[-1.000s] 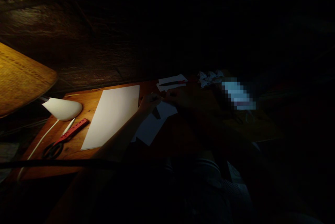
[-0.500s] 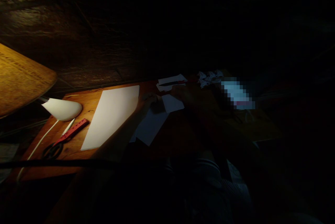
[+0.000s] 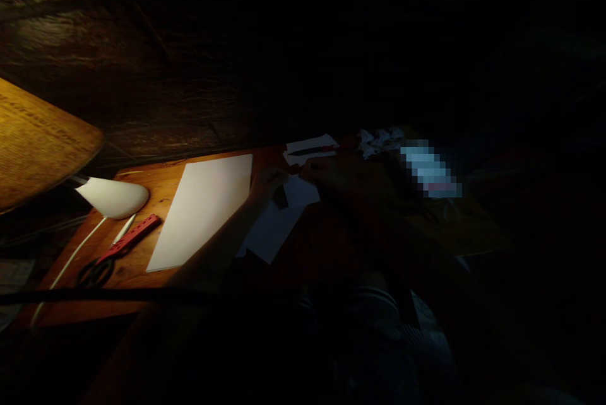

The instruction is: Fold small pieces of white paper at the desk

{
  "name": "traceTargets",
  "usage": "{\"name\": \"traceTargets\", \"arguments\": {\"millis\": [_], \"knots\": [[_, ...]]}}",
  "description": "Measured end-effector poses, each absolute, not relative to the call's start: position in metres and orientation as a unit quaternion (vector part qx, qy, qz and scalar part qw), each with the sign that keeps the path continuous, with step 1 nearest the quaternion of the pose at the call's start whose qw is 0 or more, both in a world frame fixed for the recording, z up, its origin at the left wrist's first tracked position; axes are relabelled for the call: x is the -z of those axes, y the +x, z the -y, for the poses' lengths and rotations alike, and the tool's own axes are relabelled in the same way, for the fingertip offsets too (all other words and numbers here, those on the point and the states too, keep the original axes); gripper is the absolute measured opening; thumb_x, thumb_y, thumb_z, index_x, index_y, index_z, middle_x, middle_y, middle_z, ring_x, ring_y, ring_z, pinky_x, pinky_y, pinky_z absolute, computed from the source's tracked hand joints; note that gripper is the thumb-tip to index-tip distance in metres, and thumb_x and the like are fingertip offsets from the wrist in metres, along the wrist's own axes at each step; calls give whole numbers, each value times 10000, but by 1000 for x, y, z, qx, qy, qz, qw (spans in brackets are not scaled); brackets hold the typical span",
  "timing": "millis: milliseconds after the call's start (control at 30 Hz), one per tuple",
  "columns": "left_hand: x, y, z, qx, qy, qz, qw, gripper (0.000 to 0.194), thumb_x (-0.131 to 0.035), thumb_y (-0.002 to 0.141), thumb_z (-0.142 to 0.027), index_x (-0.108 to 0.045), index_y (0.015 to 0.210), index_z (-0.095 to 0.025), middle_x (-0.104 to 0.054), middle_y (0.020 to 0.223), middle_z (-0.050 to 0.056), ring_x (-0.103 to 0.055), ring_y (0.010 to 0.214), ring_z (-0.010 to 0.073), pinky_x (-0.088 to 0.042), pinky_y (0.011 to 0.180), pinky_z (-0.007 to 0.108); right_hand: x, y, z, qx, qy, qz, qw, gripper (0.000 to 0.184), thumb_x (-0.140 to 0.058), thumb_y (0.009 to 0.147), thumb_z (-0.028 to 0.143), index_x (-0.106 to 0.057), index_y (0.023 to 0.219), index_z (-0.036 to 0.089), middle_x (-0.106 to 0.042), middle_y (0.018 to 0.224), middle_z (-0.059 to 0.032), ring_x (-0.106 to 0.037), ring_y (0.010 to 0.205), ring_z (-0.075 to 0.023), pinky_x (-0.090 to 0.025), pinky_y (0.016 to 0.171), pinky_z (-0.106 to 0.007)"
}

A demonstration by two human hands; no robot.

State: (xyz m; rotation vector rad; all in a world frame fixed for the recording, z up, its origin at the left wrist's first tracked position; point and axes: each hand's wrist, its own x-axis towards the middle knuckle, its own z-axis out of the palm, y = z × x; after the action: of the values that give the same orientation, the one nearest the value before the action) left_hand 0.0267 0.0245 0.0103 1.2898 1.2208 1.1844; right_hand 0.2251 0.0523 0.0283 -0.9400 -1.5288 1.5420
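Note:
In dim light, a small white sheet of paper (image 3: 303, 190) is between my hands, above the desk. My left hand (image 3: 269, 181) is closed at its upper left corner, and a dark shadow falls on the paper beside it. The fingers of my right hand (image 3: 318, 169) pinch the upper edge. Beneath lie other white papers (image 3: 274, 231), partly covered by my left forearm. Just beyond my hands, a knife-like thing with a dark blade and red handle (image 3: 326, 149) rests on more cut paper (image 3: 310, 141).
A stack of white paper (image 3: 203, 209) lies left of my left arm. Farther left stand a lamp (image 3: 116, 198) and black-looped scissors (image 3: 97, 271) with a red strip. Crumpled white pieces (image 3: 379, 142) and a blurred bright rectangle (image 3: 430, 168) are on the right. A dark cable (image 3: 95, 294) crosses the front.
The held sheet has shifted slightly left, and my right hand has moved left with it, closer to my left hand. The other things stay in place.

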Motion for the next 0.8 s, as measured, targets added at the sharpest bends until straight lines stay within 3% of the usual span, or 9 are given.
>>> {"name": "traceTargets", "arguments": {"millis": [300, 567, 800], "knots": [[-21, 32, -18, -525, 464, -478, 530, 153, -673, 571, -304, -565, 592, -197, -648, 671, 12, -549, 618, 152, -435, 605, 281, -27, 224, -51, -609, -379, 579, 388, 164, -713, 739, 252, -582, 664, 187, -564, 646, 27, -527, 628, -123, -406, 611, -252], [-12, 28, -23, -506, 537, -486, 468, 219, -709, 705, -383, -645, 626, -189, -625, 636, 13, -542, 624, 148, -398, 574, 259, -26, 226, -52, -599, -373, 596, 382, 194, -724, 724, 294, -571, 667, 189, -570, 653, 27, -517, 635, -117, -378, 588, -240], [-5, 27, -26, -499, 545, -501, 450, 197, -779, 696, -347, -682, 689, -177, -590, 633, -8, -517, 567, 113, -377, 498, 225, -26, 226, -51, -570, -363, 641, 363, 301, -737, 748, 439, -567, 693, 196, -578, 689, 13, -494, 671, -122, -379, 596, -250]]}}
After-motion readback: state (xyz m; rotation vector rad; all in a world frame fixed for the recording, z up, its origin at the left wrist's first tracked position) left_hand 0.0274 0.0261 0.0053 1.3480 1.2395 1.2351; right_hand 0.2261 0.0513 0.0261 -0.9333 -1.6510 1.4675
